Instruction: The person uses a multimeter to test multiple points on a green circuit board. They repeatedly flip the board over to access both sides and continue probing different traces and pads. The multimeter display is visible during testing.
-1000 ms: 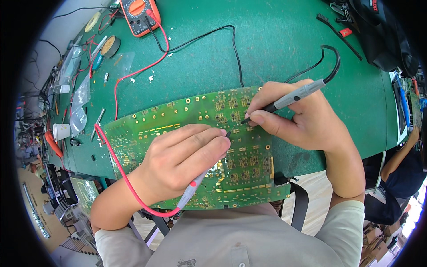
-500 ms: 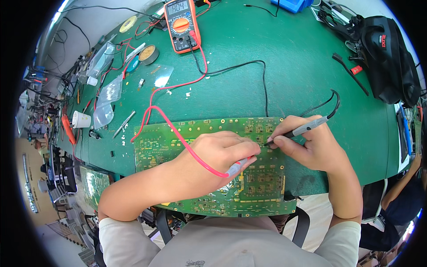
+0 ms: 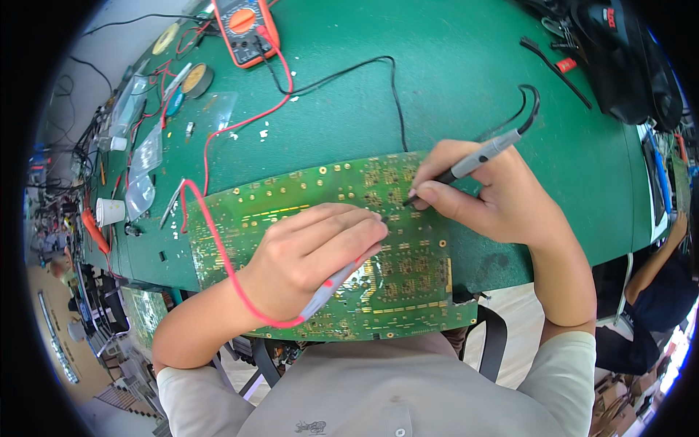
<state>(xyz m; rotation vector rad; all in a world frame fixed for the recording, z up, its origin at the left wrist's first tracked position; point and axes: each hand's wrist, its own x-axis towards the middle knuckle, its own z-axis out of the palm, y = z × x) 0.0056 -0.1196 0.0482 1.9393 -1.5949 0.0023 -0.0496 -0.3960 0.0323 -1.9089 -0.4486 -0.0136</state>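
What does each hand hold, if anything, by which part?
Left hand: red-cabled multimeter probe, near its tip. Right hand: black-cabled multimeter probe, by its black front.

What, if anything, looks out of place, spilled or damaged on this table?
White scraps lie scattered on the green table beyond the circuit board, like stray litter. A dark smudge marks the table right of the board, which juts past the near edge.

The board (image 3: pixel 408 255) is lying on the table (image 3: pixel 466 87) and jutting over its near edge; the meter (image 3: pixel 244 33) is sitting behind the board, the tin (image 3: pixel 196 80) left of the meter. The cup (image 3: pixel 111 211) is sitting left of the board, while the brush (image 3: pixel 559 73) is lying far right, beside the bag (image 3: pixel 615 80)
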